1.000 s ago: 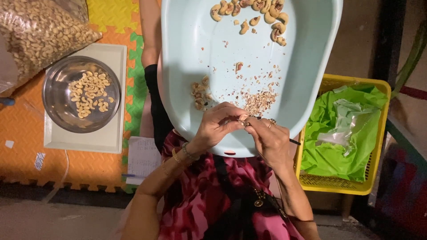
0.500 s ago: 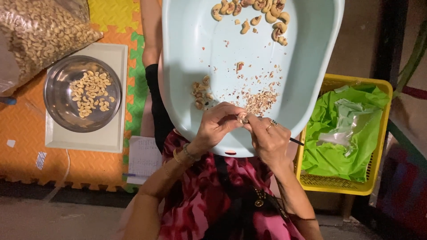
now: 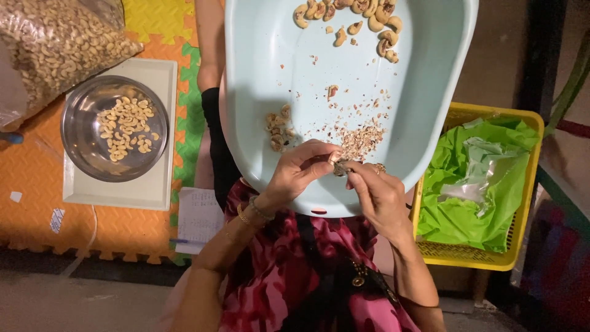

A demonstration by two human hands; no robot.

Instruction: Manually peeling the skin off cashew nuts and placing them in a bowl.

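Note:
My left hand (image 3: 299, 171) pinches a small cashew nut (image 3: 338, 166) over the near rim of a pale blue plastic tub (image 3: 264, 55) that rests on my lap. My right hand (image 3: 376, 193) meets it from the right, fingers closed on a thin dark tool whose tip sits at the nut. In the tub lie a heap of brown skin flakes (image 3: 362, 136), a few skinned nuts (image 3: 276, 130) and, at the far end, several unpeeled cashews (image 3: 362, 18).
To the left a steel bowl (image 3: 80, 132) with peeled cashews stands on a white scale (image 3: 157, 184) on orange foam mats. A clear bag of cashews (image 3: 55, 43) lies at top left. A yellow basket (image 3: 522, 184) lined with green plastic stands at right.
My right hand has turned and slid slightly, hiding the tool's dark handle that stuck out at its right side. The nut stays pinched between both hands.

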